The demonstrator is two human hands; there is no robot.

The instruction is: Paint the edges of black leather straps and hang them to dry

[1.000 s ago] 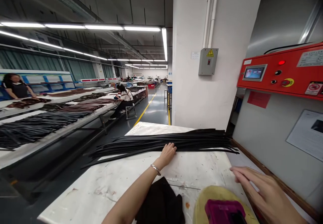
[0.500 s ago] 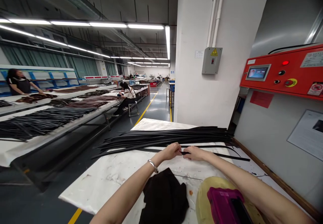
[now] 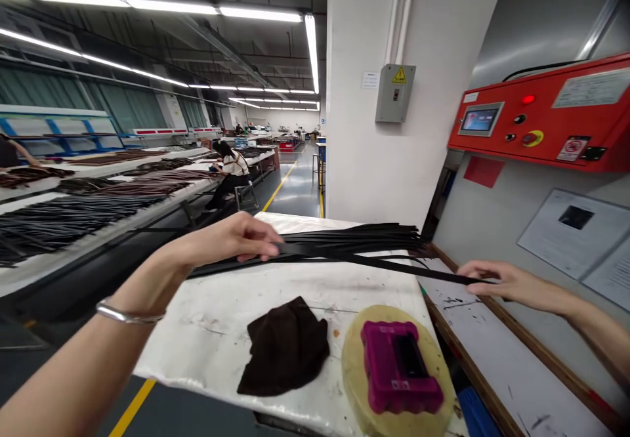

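One long black strip [image 3: 374, 261] is stretched between my two hands above the white-covered table [image 3: 207, 332]. My left hand [image 3: 241, 237], with a silver bangle on its wrist, pinches the strip between thumb and fingers. Farther right, my right hand [image 3: 502, 283] grips the strip near its other end. Behind it lies a pile of similar black strips [image 3: 388, 233], partly covered by my left hand. Nearer to me, a dark brown cloth [image 3: 285, 345] lies crumpled. Beside it, a magenta case with a dark window [image 3: 398, 365] rests on a yellowish round block [image 3: 354, 384].
A red control panel [image 3: 551, 119] juts out at right, above a pale ledge with wooden edging [image 3: 492, 338]. A grey switch box [image 3: 395, 94] hangs on the white pillar [image 3: 374, 174]. At left, a seated person [image 3: 231, 165] works at long tables bearing strips [image 3: 79, 224].
My hands have moved apart, left hand leftward and right hand far rightward, lifting one strip off the table and stretching it between them. The view has shifted, showing more of the table's near edge.
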